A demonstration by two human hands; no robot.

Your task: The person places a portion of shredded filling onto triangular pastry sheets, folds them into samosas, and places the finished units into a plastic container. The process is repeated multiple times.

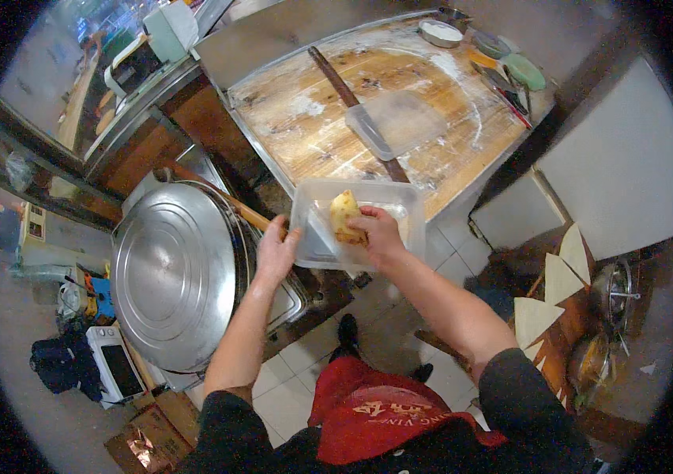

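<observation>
My left hand (277, 249) grips the left wall of a clear plastic container (305, 197), thumb near the rim. Held over the container by my right hand (381, 235) is a pale yellow piece of flatbread (344, 209) with browned patches along its lower edge. Its fingers close on the piece's right side. The container hangs in front of a floured wooden board (289, 118). On that board a long dark rolling pin (336, 79) lies slantwise, with a translucent plastic lid (407, 122) resting across it.
Left of my arm stands a big round pan with a domed metal lid (171, 268) and a wooden handle (250, 216). A bowl of white flour (441, 33) and several tools (510, 95) sit on the board's far right. Pale wedge-shaped pieces (538, 320) lie at right.
</observation>
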